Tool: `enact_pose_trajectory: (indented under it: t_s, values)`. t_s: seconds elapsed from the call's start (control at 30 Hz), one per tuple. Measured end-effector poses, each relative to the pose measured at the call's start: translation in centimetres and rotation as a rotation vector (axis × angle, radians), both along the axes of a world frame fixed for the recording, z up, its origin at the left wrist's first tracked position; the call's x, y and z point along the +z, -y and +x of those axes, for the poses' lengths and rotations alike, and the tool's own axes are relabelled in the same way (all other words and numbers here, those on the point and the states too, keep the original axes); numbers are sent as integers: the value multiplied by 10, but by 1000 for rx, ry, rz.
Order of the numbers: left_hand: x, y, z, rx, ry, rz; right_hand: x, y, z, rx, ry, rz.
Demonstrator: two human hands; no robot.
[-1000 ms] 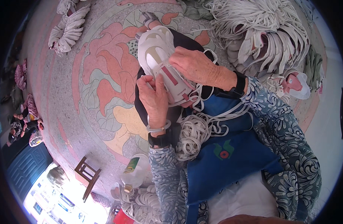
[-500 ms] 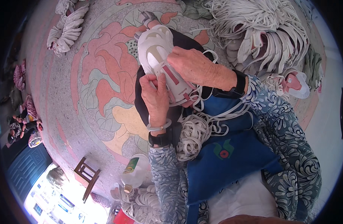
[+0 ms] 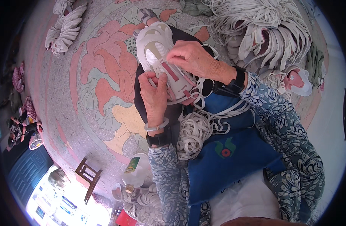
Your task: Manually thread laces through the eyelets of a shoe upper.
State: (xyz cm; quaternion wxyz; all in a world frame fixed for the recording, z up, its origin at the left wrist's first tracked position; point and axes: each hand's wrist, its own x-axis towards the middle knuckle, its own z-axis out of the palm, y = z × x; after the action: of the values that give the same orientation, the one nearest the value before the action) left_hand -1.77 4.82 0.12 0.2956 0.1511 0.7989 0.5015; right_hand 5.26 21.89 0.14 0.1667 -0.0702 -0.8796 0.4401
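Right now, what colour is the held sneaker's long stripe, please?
The stripe is dark pink, best seen in the head view.

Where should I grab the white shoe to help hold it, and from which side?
I'd probably take the white shoe by its rounded toe, coming from the far end. The toe points away from the person and looks free, while the left grip and right grip are around its middle and laces loop by the near end.

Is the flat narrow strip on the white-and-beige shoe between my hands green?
No, the strip on the shoe is deep pink, between left hand and right hand.
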Motion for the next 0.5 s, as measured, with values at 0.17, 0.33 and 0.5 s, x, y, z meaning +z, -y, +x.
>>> enact_pose_trajectory:
  t_s: [0.17,0.33,0.5]
  values:
    - [-2,-2,-1,-2,38,19,-4,4,-6,29,-22,-36]
    - [0,-3,1,-3,26,-3,-8,0,-9,42,26,35]
    - [-6,-2,0,-40,-98,-61,-9,0,2,39,-20,75]
